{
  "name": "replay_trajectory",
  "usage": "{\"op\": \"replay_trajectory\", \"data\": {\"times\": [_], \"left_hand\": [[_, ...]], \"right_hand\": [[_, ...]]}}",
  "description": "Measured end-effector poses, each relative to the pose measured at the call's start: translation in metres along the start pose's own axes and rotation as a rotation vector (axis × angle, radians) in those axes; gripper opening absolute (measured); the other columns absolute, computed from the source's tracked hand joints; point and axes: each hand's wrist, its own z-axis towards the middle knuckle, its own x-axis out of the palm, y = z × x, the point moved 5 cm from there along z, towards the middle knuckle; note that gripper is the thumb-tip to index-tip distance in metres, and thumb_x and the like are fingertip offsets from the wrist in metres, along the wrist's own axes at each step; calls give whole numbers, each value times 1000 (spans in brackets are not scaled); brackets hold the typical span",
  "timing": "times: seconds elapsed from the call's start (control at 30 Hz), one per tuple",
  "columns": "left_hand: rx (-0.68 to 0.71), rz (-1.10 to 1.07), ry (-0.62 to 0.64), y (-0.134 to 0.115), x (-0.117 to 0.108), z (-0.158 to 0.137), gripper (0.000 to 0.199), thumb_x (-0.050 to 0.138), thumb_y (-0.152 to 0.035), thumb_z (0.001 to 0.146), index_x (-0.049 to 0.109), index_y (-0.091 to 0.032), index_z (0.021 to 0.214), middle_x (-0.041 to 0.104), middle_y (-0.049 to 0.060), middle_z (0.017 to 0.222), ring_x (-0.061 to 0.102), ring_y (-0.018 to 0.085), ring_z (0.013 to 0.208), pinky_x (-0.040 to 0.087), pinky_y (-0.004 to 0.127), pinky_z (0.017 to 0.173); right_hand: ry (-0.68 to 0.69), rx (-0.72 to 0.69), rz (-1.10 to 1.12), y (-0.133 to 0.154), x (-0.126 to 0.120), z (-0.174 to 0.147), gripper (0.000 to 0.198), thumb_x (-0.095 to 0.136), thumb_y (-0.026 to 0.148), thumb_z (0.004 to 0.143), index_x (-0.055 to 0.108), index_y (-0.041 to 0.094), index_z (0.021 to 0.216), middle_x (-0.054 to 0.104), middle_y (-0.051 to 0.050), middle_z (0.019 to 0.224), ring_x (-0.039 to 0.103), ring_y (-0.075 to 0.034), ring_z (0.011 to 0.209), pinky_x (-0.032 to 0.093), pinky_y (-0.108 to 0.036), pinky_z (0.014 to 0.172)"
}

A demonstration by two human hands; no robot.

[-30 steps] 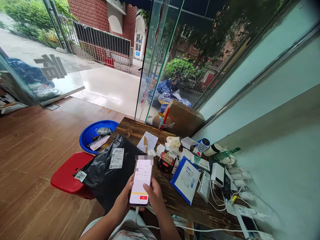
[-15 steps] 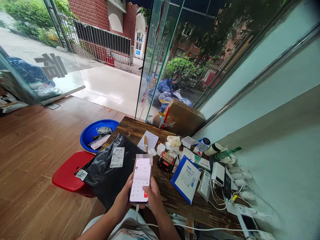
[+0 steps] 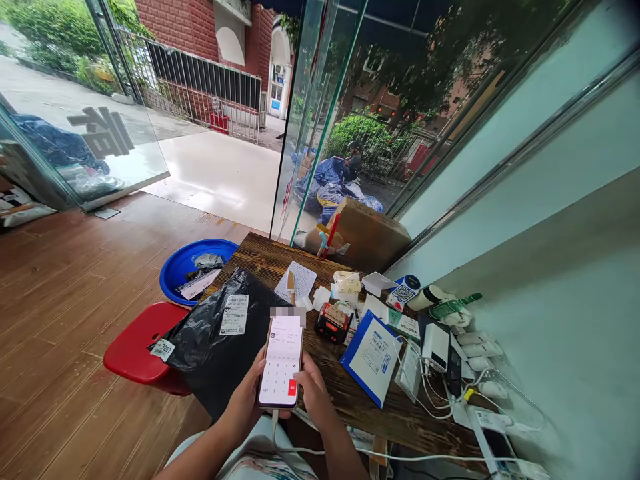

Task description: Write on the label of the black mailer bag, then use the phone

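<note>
A smartphone [image 3: 281, 363] is held upright between both hands above the table's near edge, its screen showing a number keypad with a red key. My left hand [image 3: 249, 387] wraps round its left side. My right hand [image 3: 314, 390] grips the right side, the thumb at the screen's edge beside the keypad. A white cable [image 3: 275, 421] runs from the phone's bottom end. Behind and left of the phone lies a black plastic parcel bag [image 3: 210, 333] with white labels. A small black and red label printer [image 3: 334, 323] stands on the table to the right.
On the wooden table [image 3: 260, 253] lie a knife [image 3: 291, 285], a blue-bordered envelope [image 3: 373, 360], a white power bank [image 3: 436, 348] and tangled cables. A red stool [image 3: 135, 343] and a blue tub [image 3: 173, 270] stand at left. Behind are a cardboard box [image 3: 367, 233] and glass door panel.
My right thumb has shifted up and right, off the keypad's middle to the screen's right edge. The phone and my left hand have hardly moved.
</note>
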Motion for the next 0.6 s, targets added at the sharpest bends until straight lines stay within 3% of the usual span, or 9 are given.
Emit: {"op": "replay_trajectory", "data": {"times": [0.17,0.3,0.43,0.6], "left_hand": [[-48,28,45,-7,7,-9,78,58,-48,80,22,-32,147,57,9,129,63,25,78,49,32,55],[-40,39,31,-9,9,-10,83,57,-49,79,16,-29,148,55,11,131,61,23,69,50,33,51],[-44,52,70,-7,11,-8,87,57,-50,78,9,-31,149,53,12,133,63,30,84,52,35,50],[-50,28,37,-10,13,-10,96,63,-51,74,7,-30,149,52,12,134,63,32,90,52,34,49]], "right_hand": [[41,5,22,5,3,-1,53,50,28,66,59,21,118,66,-3,117,58,-25,109,45,-39,97],[108,35,66,8,7,-4,62,52,22,60,55,22,122,66,-4,119,60,-26,108,47,-42,96],[195,-35,-4,15,8,-8,65,62,26,66,47,21,128,59,-8,129,55,-28,117,45,-45,101],[205,-71,-54,17,7,-10,65,67,37,70,46,20,129,58,-11,130,56,-29,118,46,-45,99]]}}
